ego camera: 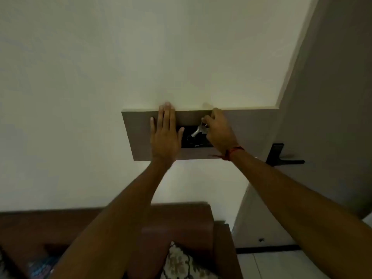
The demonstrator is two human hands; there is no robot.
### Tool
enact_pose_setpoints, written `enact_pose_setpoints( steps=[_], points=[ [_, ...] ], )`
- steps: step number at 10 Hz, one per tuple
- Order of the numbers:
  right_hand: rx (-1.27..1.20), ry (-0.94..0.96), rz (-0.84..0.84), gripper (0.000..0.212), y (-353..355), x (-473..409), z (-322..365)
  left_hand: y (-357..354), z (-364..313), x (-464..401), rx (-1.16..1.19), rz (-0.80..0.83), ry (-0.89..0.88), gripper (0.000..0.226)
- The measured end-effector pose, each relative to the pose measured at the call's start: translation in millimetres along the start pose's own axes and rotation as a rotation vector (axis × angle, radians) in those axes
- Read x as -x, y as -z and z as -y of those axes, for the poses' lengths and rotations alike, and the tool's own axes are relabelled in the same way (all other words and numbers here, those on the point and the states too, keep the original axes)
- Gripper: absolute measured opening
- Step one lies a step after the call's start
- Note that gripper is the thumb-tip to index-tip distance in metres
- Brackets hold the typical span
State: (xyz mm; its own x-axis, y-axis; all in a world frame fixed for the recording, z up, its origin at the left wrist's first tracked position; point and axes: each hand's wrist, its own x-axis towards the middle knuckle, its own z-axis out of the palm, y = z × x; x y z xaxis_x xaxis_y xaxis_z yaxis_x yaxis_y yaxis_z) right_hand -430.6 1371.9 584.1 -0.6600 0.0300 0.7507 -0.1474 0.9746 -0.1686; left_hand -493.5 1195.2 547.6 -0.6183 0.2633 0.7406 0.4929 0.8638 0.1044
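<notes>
Head, left hand (165, 137), right hand (219, 134), one tool (196, 133)

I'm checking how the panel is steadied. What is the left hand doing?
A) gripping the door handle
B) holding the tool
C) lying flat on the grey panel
C: the left hand lies flat, fingers straight, on the panel; the right hand holds the tool.

Matt grey panel (251, 129), glossy black plate (201, 142), shiny metal tool (195, 133), polished wooden sofa frame (181, 216), patterned cloth cushion (181, 262)
</notes>
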Motion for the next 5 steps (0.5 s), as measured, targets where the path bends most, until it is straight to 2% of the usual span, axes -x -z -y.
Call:
enact_pose_setpoints(
  steps=[1,3,4,5],
  points=[
    [0.018,-0.006,0.004,0.023,-7,5,-3,-8,-1,2,-0.035,0.02,0.003,0.071],
    [0.046,-0.06,0.234,0.034,-34,19,-18,-37,5,11,-0.067,0.204,-0.007,0.071],
    [0.093,-0.066,0.381,0.053,-47,49,-26,-55,6,29,-0.067,0.329,-0.031,0.07],
    [0.074,-0.061,0.4,0.065,-54,63,-30,-62,9,39,-0.067,0.35,-0.062,0.07]
  ],
)
